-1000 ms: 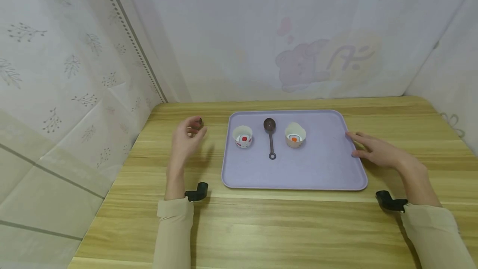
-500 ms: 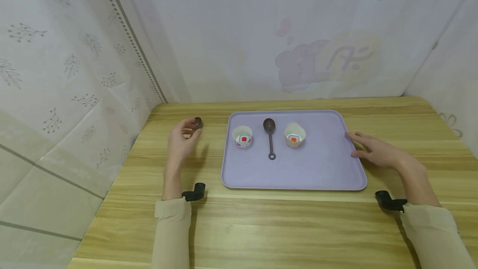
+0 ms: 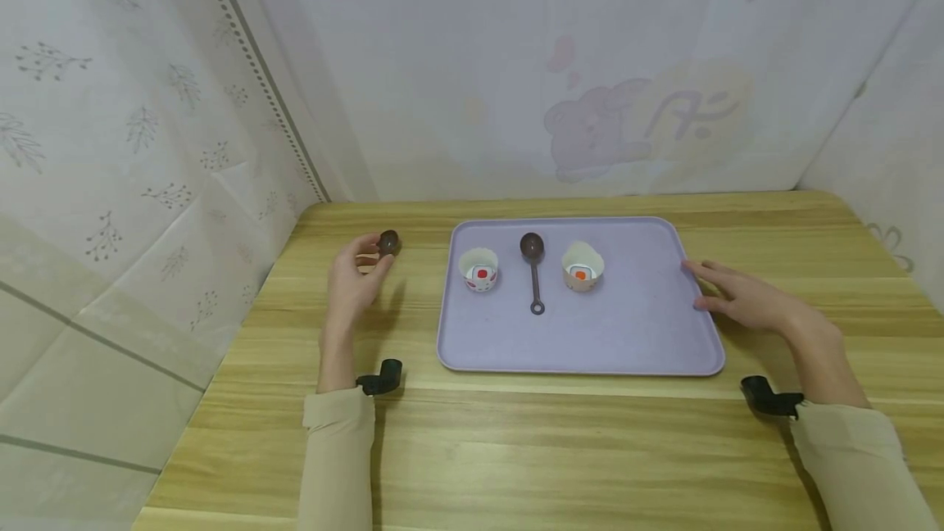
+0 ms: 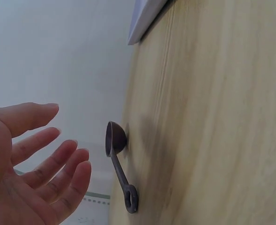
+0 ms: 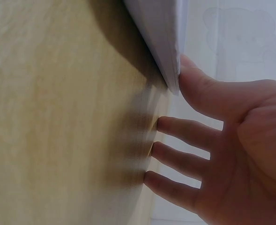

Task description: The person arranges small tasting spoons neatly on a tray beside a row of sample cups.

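Note:
In the head view, my left hand point(image 3: 352, 275) is beside a small brown measuring scoop point(image 3: 388, 242) on the table, left of the tray. The left wrist view shows relaxed fingers point(image 4: 58, 161) apart from that scoop point(image 4: 119, 159), whose bowl and ring-ended handle rest on the wood. My right hand point(image 3: 752, 297) touches the right rim of the lilac tray point(image 3: 634, 338). From the right wrist, its thumb point(image 5: 198, 86) is against the tray's side, while other fingertips rest on the table.
On the tray stand two paper cupcake cups, a patterned white one point(image 3: 479, 270) with a red-marked square and a beige one point(image 3: 583, 267) with an orange-marked square. A larger brown scoop point(image 3: 534, 269) lies between them. A printed curtain point(image 3: 457, 121) hangs behind the wooden table point(image 3: 516, 449).
My left hand has drawn a little to the left, and the small scoop's bowl now shows past the fingertips. The right hand and the tray have stayed in place.

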`<state>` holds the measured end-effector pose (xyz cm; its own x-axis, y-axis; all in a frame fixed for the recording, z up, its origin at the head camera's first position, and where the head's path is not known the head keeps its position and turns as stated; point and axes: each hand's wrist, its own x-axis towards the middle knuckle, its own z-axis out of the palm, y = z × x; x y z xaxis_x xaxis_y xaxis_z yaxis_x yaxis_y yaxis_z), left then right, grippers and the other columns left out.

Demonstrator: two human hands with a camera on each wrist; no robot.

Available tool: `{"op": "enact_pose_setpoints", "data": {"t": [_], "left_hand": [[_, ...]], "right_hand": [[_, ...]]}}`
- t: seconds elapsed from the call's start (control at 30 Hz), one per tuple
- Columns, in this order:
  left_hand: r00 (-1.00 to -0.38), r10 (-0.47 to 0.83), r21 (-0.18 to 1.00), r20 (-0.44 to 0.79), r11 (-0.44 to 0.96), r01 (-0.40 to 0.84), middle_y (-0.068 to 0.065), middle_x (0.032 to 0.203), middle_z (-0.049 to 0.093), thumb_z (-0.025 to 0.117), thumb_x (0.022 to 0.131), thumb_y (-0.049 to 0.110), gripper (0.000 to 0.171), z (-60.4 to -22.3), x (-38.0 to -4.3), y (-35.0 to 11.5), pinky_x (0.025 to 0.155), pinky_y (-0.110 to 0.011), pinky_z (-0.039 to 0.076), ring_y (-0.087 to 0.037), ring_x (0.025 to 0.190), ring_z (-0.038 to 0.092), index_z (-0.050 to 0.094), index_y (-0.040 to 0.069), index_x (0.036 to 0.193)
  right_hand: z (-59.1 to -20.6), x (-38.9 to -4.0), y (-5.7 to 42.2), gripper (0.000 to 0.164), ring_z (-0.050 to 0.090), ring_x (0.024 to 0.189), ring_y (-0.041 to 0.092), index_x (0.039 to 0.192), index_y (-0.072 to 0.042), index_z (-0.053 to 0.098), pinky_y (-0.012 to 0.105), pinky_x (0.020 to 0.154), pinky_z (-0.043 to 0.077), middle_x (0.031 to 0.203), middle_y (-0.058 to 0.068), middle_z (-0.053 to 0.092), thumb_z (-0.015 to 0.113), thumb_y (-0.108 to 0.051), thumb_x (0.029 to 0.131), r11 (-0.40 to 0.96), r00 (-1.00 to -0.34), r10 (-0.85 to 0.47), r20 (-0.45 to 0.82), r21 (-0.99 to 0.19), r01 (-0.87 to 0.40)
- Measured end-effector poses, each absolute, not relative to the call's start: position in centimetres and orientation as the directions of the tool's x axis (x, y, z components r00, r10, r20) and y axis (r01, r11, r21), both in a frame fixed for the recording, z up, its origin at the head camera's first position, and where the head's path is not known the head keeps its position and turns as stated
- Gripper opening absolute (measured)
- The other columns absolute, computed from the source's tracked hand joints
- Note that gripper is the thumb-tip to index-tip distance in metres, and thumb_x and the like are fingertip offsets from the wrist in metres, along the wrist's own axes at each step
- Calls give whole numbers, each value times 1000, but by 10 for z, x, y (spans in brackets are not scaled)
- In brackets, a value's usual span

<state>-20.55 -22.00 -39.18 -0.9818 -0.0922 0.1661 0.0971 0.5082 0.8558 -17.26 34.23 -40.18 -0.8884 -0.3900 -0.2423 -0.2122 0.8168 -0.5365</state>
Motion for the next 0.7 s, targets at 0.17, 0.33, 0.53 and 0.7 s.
{"op": "enact_pose_setpoints", "data": {"t": [0.17,0.33,0.53,0.7], "left_hand": [[-983,-96,860,156,503,88,-29,134,52,64,98,7,45,-393,-206,-222,97,-49,50,-40,116,55,52,-5,140],[-985,-101,862,142,502,73,-29,134,52,63,99,7,45,-396,-207,-225,99,-49,49,-41,117,55,52,-5,140],[-985,-105,859,136,508,64,-28,133,53,63,99,9,45,-400,-210,-230,99,-49,49,-41,116,55,52,-4,141],[-990,-94,847,107,529,42,-28,136,52,63,100,12,48,-402,-208,-236,101,-53,47,-43,120,53,49,-2,144]], "right_hand": [[-402,-173,342,70,17,137,65,156,4,25,76,105,20,153,45,13,58,-27,104,818,-887,-391,-248,-536,-211],[-402,-174,342,70,16,138,65,157,3,25,76,106,18,154,44,13,58,-30,104,823,-888,-384,-254,-531,-204],[-403,-175,343,71,15,138,65,157,2,25,77,106,17,154,44,12,58,-31,104,824,-888,-383,-255,-529,-203],[-403,-175,342,70,15,139,64,157,2,26,76,107,17,154,43,13,58,-30,104,828,-888,-380,-258,-524,-202]]}}
